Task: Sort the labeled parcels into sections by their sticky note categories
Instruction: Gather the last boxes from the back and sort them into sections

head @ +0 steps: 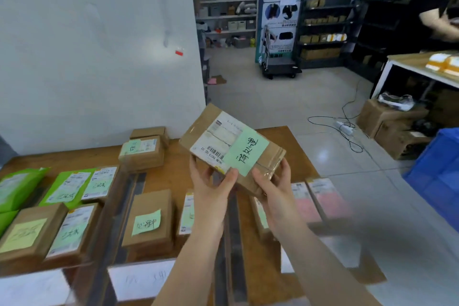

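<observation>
Fingers [229, 176] of left hand [211, 185] and right hand [274, 182] grip near edge of taped brown cardboard parcel w/ green sticky note [232, 143], held up above wooden counter [278, 136]. Approx. a dozen matte boxes and glossy green mailers already sit in sections; this one's unplaced.

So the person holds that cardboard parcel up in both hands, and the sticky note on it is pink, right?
Not quite. The head view shows both the left hand and the right hand holding the cardboard parcel up, but the sticky note on it is pale green, not pink.
</observation>
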`<state>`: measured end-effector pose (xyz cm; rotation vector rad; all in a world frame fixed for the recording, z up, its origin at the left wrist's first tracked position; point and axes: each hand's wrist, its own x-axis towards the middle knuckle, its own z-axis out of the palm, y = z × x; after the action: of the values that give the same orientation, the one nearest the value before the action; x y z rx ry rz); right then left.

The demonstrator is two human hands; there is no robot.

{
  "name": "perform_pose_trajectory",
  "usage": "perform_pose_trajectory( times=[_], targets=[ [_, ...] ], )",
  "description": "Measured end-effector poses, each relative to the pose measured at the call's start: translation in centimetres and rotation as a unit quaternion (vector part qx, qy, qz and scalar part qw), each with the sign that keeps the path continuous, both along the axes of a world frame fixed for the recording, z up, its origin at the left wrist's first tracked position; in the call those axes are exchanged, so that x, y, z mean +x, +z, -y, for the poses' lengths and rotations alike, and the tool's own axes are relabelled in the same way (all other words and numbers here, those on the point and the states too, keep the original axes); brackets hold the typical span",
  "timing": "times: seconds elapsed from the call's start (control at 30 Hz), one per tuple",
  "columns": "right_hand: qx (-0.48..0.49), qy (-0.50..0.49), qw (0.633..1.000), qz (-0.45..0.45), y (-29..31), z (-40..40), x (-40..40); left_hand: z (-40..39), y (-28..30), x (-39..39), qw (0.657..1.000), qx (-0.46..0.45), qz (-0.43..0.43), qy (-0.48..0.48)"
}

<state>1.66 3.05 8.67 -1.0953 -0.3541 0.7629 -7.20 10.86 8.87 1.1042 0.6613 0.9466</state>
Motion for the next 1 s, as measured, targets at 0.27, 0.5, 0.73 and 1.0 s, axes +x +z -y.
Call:
perform_pose_trajectory(
  times=[0.27,0.5,0.73,1.0],
  targets=[
    [-0.079,-0.03,0.994,0.066,0.4,9.0,3.4,6.2,-0.1,2.2,0.999,-0.001,-0.039,-0.034],
    [-0.157,-0.071,0.978,0.119,0.8,13.3,7.0,8.8,0.4,5.6,0.993,0.023,-0.091,-0.077],
    [-0.191,-0.085,0.968,0.141,-0.4,13.5,11.3,8.5,-1.3,10.1,0.987,0.004,-0.111,-0.114],
    [-0.222,-0.051,0.965,0.131,-2.9,9.8,18.9,5.0,-4.9,17.2,0.986,-0.053,-0.108,-0.116]
  ],
)
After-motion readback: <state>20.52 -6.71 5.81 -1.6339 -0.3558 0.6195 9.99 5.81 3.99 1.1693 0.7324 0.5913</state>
